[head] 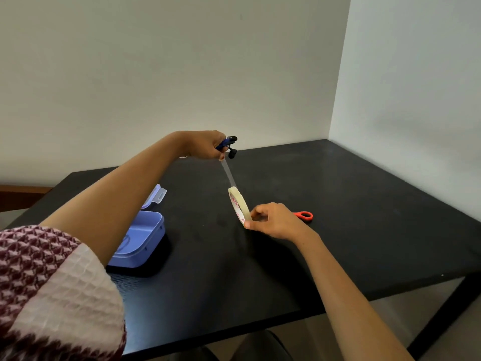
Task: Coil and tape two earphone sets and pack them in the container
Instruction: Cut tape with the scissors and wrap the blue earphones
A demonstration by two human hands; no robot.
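Over the tabletop's point(338, 230) middle, the left hand point(205, 145) grips the coiled earphones point(229, 142) and the tape end while the right hand point(273, 220) pinches the tape roll point(239, 207), so the strip point(229, 174) runs taut, presumably for binding.

One earphone bundle point(229, 144) and one tape roll point(239, 207) are gripped. Outside the grips: one box point(140, 254), one lid point(156, 196), one scissors point(304, 215).

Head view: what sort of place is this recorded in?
Likely a plain home or office room: a black table set in a corner of bare white walls, with a lilac container and orange scissors on it.
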